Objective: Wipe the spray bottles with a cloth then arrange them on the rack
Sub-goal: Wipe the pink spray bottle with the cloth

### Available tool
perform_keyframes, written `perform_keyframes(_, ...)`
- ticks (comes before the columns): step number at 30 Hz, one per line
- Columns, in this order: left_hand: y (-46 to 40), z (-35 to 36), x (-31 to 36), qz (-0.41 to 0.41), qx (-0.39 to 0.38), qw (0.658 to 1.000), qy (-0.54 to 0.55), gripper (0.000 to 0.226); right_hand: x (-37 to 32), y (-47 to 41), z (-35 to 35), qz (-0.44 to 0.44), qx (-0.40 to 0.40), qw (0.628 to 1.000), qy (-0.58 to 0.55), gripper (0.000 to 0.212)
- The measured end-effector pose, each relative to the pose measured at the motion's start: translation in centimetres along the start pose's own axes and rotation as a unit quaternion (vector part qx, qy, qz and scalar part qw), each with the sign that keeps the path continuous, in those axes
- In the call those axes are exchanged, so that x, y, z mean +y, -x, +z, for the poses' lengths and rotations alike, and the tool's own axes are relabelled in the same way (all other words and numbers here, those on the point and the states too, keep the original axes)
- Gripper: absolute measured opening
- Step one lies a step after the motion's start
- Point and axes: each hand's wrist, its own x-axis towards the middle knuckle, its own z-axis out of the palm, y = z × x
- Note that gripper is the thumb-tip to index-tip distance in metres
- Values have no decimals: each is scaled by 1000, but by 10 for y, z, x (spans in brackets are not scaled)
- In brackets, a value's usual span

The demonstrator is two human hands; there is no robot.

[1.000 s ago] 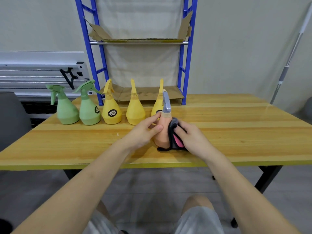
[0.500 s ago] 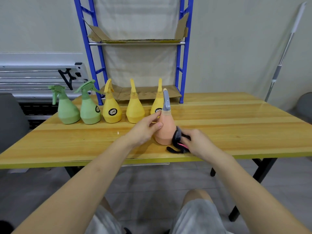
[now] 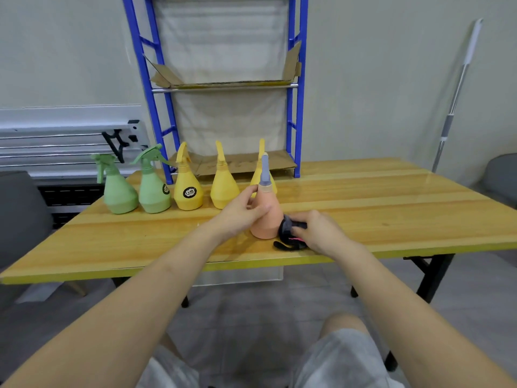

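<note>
Cloth (image 3: 289, 233) mostly hidden under right hand (image 3: 321, 233), beside orange bottle (image 3: 267, 217).

Person, seated view: bare forearms, grey shorts.
Both arms uncovered to the hands; no sleeves, watch or rings visible; shorts (image 3: 340, 359) light grey, mottled, ending above the knees.

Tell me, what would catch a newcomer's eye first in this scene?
Probably the peach cone-shaped spray bottle with a grey nozzle, standing upright near the front edge of the yellow wooden table: the left hand holds its neck while the right hand presses a black and pink cloth against its base. Behind it, two green and three yellow bottles line up before a blue metal rack.
</note>
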Motion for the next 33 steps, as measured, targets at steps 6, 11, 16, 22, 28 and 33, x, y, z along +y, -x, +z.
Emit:
perform_keyframes(6, -10, 20, 17, 10, 168, 986, -9, 63, -1, 2, 3, 28, 20, 997, -69, 25)
perform_keyframes(11, -16, 17, 24, -19, 191, 979, 66, 35, -6, 8, 5, 22, 123, 960, -250, 25)
perform_keyframes(16, -21, 9, 40, -16, 216, 955, 203, 21, -34, 18, 17, -66, 206, 914, -343, 47)
perform_keyframes(22, -14, 4, 64, -30, 215, 914, 344, 17, -60, 22, 20, -148, 296, 904, -269, 48)
perform_keyframes(28, 1, -4, 65, -14, 172, 904, 391, 22, -54, 18, 3, -77, 179, 870, -454, 36)
perform_keyframes(33, 1, -3, 71, 21, 191, 898, 396, 19, -57, 19, -4, -5, 142, 808, -571, 29)
